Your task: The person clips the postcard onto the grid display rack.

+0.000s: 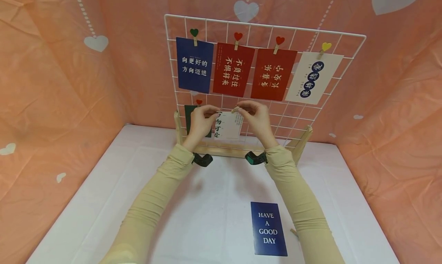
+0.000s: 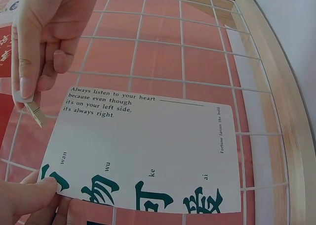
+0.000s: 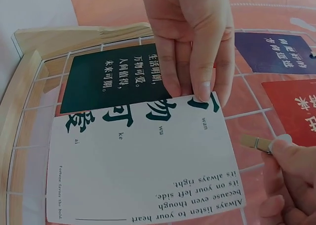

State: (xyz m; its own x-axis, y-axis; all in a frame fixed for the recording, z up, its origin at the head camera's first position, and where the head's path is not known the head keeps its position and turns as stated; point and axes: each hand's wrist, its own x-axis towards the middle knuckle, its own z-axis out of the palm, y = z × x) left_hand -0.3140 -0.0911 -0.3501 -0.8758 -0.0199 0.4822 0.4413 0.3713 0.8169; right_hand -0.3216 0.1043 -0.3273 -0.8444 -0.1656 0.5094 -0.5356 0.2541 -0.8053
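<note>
My left hand pinches the upper left corner of a white card with green characters and small English print. The card is held upright against a white wire grid. In my right hand a small wooden clothespin is pinched by its pale end, between thumb and fingertips. The clothespin's tip points toward the card's top edge, a short gap away from it in the right wrist view. A dark green card hangs just left of the white card, partly behind my left hand.
Along the grid's upper part hang a blue card, two red cards and a white card, on heart-topped clothespins. Wooden feet support the grid. A blue "HAVE A GOOD DAY" card and another clothespin lie on the white table.
</note>
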